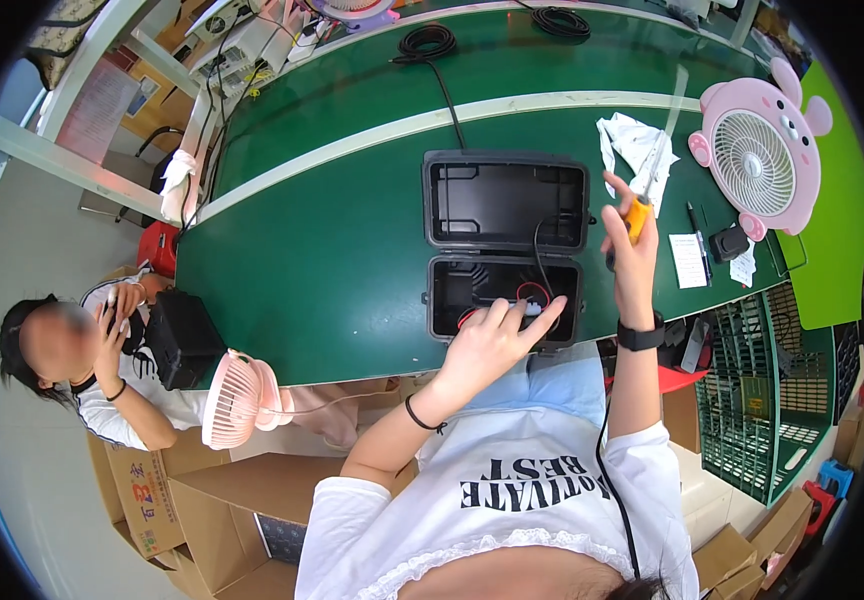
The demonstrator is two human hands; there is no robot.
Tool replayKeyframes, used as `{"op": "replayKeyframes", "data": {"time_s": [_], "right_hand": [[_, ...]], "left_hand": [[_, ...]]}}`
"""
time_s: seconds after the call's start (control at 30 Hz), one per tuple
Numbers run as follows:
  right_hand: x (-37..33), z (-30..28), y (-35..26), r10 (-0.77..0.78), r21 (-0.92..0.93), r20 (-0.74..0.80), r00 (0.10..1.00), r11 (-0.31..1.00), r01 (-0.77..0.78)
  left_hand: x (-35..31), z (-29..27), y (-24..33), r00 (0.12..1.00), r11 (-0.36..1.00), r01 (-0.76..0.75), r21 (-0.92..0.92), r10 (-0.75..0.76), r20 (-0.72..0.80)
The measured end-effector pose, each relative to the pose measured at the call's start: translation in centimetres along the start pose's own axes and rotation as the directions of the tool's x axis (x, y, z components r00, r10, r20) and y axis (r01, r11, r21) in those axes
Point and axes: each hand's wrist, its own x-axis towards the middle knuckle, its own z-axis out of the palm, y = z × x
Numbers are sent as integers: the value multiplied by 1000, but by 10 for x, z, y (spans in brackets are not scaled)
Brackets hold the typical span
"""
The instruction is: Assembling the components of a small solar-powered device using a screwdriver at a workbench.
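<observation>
A black hinged plastic case (435, 300) lies on the green table in front of me, its lid (507, 205) tipped back. Over the case's near half is my left hand (500, 340), fingers bent down into it. A small white piece (531, 309) and a red wire (532, 288) show by those fingers; what they pinch is hidden. A black cable (542, 255) runs down from the lid into the case. Right of the case, my raised right hand (632, 262) is closed round the yellow handle of a screwdriver (638, 218). Its long shaft points up and away, blurred.
At right stand a pink animal-shaped fan (760, 160), white crumpled cloth (635, 145), a notepad (690, 262) and a black block (728, 243). A green crate (752, 400) is beside the table. At left, another person sits by a black box (184, 340) and a pink fan (237, 400).
</observation>
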Motion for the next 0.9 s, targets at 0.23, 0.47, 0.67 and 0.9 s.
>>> {"op": "replayKeyframes", "data": {"time_s": [0.23,0.47,0.67,0.9], "right_hand": [[20,8,-4,-20,-406,248,969,906,123],[8,8,-21,-222,-118,263,939,959,259],[0,25,-24,-263,-114,258,930,947,300],[1,21,-21,-234,-50,260,937,966,255]], "left_hand": [[-11,-7,5,999,995,0,-102,5,52],[8,-15,-1,965,976,138,-170,-94,245],[43,-15,1,914,928,298,-225,-210,346],[25,-37,-8,942,914,320,-248,-281,182]]}}
